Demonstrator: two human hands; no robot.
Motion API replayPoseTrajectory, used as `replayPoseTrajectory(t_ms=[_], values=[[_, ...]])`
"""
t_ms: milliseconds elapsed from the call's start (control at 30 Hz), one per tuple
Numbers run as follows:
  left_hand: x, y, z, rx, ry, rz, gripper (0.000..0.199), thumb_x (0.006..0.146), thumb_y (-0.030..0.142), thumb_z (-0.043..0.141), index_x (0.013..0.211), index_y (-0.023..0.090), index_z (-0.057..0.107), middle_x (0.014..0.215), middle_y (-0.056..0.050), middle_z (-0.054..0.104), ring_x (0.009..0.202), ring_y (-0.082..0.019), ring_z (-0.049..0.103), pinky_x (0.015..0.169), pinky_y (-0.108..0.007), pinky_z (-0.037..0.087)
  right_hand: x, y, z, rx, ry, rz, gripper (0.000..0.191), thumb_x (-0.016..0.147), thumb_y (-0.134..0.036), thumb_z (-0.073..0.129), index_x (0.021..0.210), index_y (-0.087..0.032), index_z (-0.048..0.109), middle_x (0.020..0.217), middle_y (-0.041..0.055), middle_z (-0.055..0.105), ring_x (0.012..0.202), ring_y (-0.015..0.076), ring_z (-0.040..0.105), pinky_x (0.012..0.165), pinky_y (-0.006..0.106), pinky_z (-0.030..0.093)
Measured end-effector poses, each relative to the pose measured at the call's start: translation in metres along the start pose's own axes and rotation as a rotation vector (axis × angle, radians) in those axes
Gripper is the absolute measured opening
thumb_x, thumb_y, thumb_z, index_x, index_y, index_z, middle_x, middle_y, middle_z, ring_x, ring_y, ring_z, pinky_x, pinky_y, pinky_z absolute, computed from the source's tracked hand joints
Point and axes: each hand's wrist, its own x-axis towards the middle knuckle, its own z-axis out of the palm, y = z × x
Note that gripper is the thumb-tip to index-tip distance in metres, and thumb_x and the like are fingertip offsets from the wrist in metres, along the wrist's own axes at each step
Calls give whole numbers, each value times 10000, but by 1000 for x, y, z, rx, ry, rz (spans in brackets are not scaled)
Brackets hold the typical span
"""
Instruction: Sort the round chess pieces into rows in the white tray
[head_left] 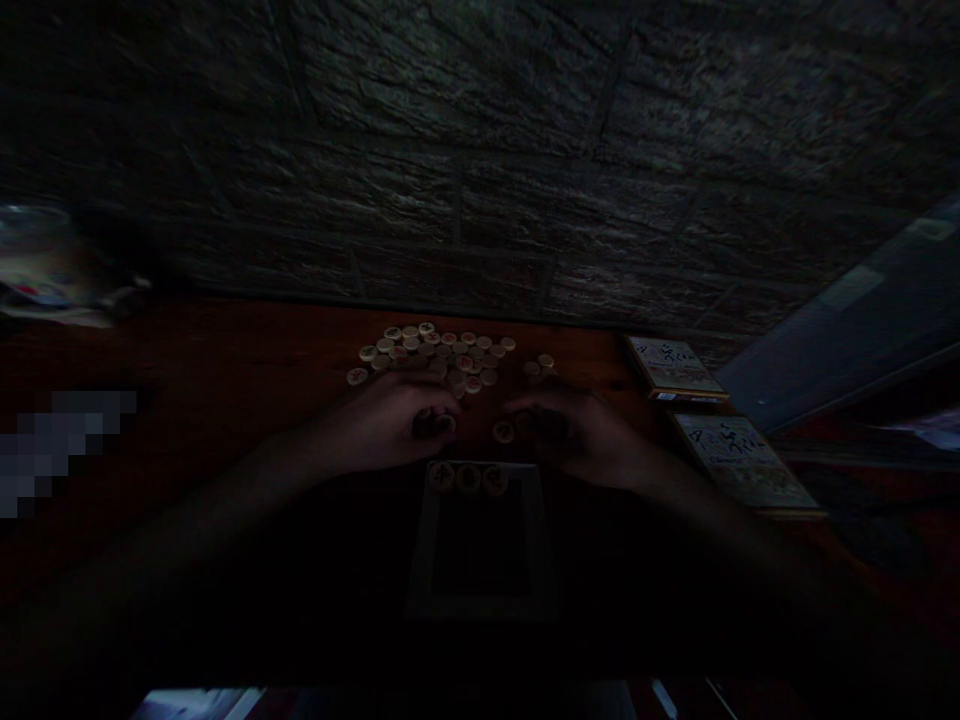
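In the head view, my left hand [405,415] has curled fingers closed around a round wooden Chinese chess piece [447,423]. To its right, my right hand [577,425] is loosely curled, thumb and forefinger apart. Just off those fingertips lies another chess piece [504,431] with a dark character face up. Below the hands is a shallow open box tray [541,540], with a row of three pieces [469,479] along its far end. Beyond my hands spreads a loose heap of chess pieces [448,350], some with red characters. Deep shadow hides much of my right palm.
A few pieces [538,366] sit apart, beyond my right hand. Two printed box lids or boxes, one farther [675,366] and one nearer [742,460], lie on the right. A jar-like container [41,260] stands far left. A stone-block wall [450,200] backs the wooden table [247,345].
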Motion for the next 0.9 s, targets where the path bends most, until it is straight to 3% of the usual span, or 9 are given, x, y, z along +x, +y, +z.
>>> replayPoseTrajectory(t_ms=[167,233,367,567,767,900], values=[[0,0,-1,7,-14,-12,228,909,302,640,1110,227,718,1079,-45,743,947,-212,694,827,-354,518,3,11,-17,-66,298,149,220,855,-165,625,1052,-203,715,1068,63,775,958,223,737,823,362,590],[0,-1,0,7,-2,-4,225,907,304,642,1104,227,719,1094,-48,736,951,-210,691,829,-349,517,4,16,-23,-155,357,202,188,854,-176,628,1012,-193,729,1023,68,781,889,221,741,768,353,586],[-1,-2,1,11,7,4,220,903,286,630,1097,231,718,1081,-43,735,952,-208,688,821,-345,517,6,21,-27,-292,336,267,179,859,-202,626,984,-177,750,953,73,787,790,221,738,671,344,555],[0,-2,2,-2,23,10,227,884,238,611,1082,233,722,1074,-42,737,938,-207,694,798,-336,525,5,23,-26,-349,282,321,178,865,-214,627,971,-178,766,969,85,793,821,240,750,698,365,562],[-2,-2,1,-11,64,27,252,865,211,606,1081,242,732,1123,-44,723,1004,-214,684,863,-348,538,5,20,-24,-319,282,248,184,850,-189,625,959,-196,773,949,73,790,812,230,745,715,373,582],[-2,-2,2,16,58,29,246,865,197,600,1071,243,727,1084,-43,712,985,-213,678,842,-340,532,2,8,-16,-129,170,142,212,873,-188,640,1040,-228,765,1037,54,772,867,198,741,732,330,588]])
